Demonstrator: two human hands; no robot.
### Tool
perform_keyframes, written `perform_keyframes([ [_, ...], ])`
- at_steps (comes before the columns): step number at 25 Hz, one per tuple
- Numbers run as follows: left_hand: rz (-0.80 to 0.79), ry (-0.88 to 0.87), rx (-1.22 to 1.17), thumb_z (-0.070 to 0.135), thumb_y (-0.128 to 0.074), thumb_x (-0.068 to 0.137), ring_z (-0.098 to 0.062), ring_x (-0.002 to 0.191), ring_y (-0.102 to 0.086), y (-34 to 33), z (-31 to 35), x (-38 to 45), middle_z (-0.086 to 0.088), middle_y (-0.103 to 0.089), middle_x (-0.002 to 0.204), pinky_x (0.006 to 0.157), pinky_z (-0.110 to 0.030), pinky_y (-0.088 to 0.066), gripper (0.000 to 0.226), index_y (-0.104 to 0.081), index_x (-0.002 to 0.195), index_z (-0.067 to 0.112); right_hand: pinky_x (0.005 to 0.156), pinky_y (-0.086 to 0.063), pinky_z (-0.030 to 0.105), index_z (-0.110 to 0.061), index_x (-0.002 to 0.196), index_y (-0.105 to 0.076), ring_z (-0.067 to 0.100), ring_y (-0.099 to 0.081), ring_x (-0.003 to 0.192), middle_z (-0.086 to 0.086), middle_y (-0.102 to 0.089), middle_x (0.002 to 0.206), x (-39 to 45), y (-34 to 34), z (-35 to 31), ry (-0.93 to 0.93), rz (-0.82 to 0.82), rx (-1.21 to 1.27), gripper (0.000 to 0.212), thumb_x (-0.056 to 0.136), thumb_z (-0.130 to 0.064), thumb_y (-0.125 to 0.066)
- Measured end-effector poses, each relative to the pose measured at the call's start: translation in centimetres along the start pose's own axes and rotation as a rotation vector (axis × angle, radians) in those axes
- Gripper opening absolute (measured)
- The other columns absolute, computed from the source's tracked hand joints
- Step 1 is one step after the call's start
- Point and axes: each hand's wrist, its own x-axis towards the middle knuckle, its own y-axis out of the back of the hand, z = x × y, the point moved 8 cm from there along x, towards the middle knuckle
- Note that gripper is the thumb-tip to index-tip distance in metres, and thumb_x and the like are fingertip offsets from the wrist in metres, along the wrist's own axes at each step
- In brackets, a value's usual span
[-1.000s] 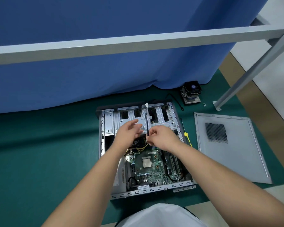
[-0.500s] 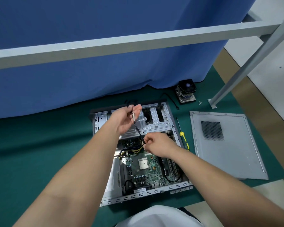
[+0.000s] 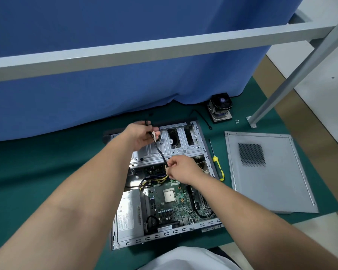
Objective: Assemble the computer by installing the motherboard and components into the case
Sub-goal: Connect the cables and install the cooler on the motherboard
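Both hands grasping one black cable (image 3: 160, 152) above the open case (image 3: 195, 145): left hand (image 3: 142, 134) gripping its connector end, right hand (image 3: 180, 168) pinching lower down.

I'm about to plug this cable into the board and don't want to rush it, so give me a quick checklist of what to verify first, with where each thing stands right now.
1. Cable held at both ends: ok. The left hand grips the plug end, the right hand pinches it lower down.
2. Cable free of snags: cannot tell; its lower run is hidden behind the right hand.
3. Board seated in the case: ok.
4. Target socket found: cannot tell.
5. Screwdriver out of the way: ok, lying on the mat beside the case.
6. Fan cooler fitted: not ok, sitting on the mat.
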Motion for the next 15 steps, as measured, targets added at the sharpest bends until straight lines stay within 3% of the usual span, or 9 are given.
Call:
perform_keyframes([
  [3,-0.009,0.031,0.054,0.008,-0.059,0.103,-0.019,0.072,-0.069,0.7,-1.2,-0.4,-0.008,-0.077,0.093,0.066,-0.033,-0.061,0.021,-0.056,0.124,0.011,0.086,-0.062,0.043,-0.001,0.089,-0.066,0.022,-0.075,0.087,0.016,-0.075,0.097,-0.1,-1.1,1.2,-0.037,-0.016,0.045,0.009,0.093,-0.008,-0.064],
  [5,-0.011,0.016,0.044,0.015,-0.064,0.101,-0.022,0.075,-0.070,1.1,-1.7,-0.8,-0.004,-0.074,0.080,0.064,-0.033,-0.062,0.023,-0.057,0.123,0.012,0.079,-0.064,0.034,-0.004,0.089,-0.067,0.014,-0.073,0.077,0.014,-0.075,0.099,-0.2,-1.7,1.7,-0.054,-0.022,0.086,0.008,0.095,-0.007,-0.063],
  [7,-0.018,-0.024,0.073,0.018,-0.066,0.100,-0.024,0.079,-0.071,1.6,-2.5,-1.3,-0.008,-0.071,0.097,0.065,-0.034,-0.062,0.025,-0.056,0.123,0.012,0.077,-0.063,0.030,-0.006,0.090,-0.067,0.014,-0.071,0.079,0.012,-0.073,0.099,-0.6,-2.2,2.1,-0.070,-0.019,0.127,0.008,0.097,-0.006,-0.062],
  [9,-0.016,-0.088,0.200,0.021,-0.066,0.100,-0.021,0.086,-0.070,2.5,-3.6,-2.0,-0.007,-0.067,0.120,0.077,-0.038,-0.063,0.038,-0.055,0.136,0.013,0.078,-0.061,0.034,-0.013,0.090,-0.066,0.017,-0.069,0.081,0.008,-0.071,0.096,-1.0,-2.5,2.4,-0.072,-0.012,0.130,0.009,0.098,-0.009,-0.064],
  [11,0.001,-0.195,0.387,0.025,-0.066,0.100,-0.018,0.101,-0.068,3.8,-4.5,-2.8,0.000,-0.063,0.133,0.090,-0.041,-0.061,0.051,-0.049,0.148,0.019,0.071,-0.055,0.031,-0.020,0.090,-0.067,0.017,-0.065,0.080,0.003,-0.069,0.093,-1.2,-2.8,2.7,-0.073,0.004,0.119,0.009,0.098,-0.015,-0.066],
  [13,0.003,-0.368,0.610,0.028,-0.064,0.100,-0.017,0.118,-0.061,4.8,-4.9,-4.0,0.003,-0.060,0.137,0.102,-0.040,-0.054,0.049,-0.052,0.147,0.023,0.068,-0.051,0.029,-0.021,0.091,-0.067,0.017,-0.062,0.078,0.001,-0.069,0.088,-1.3,-2.9,3.1,-0.070,0.023,0.124,0.007,0.098,-0.018,-0.067],
  [15,0.007,-0.551,0.923,0.027,-0.061,0.101,-0.020,0.132,-0.051,5.3,-5.8,-4.9,0.001,-0.056,0.142,0.114,-0.041,-0.041,0.042,-0.057,0.143,0.023,0.074,-0.056,0.037,-0.021,0.094,-0.069,0.016,-0.063,0.076,0.006,-0.073,0.086,-1.3,-3.2,4.0,-0.085,0.042,0.166,0.004,0.097,-0.019,-0.068],
])
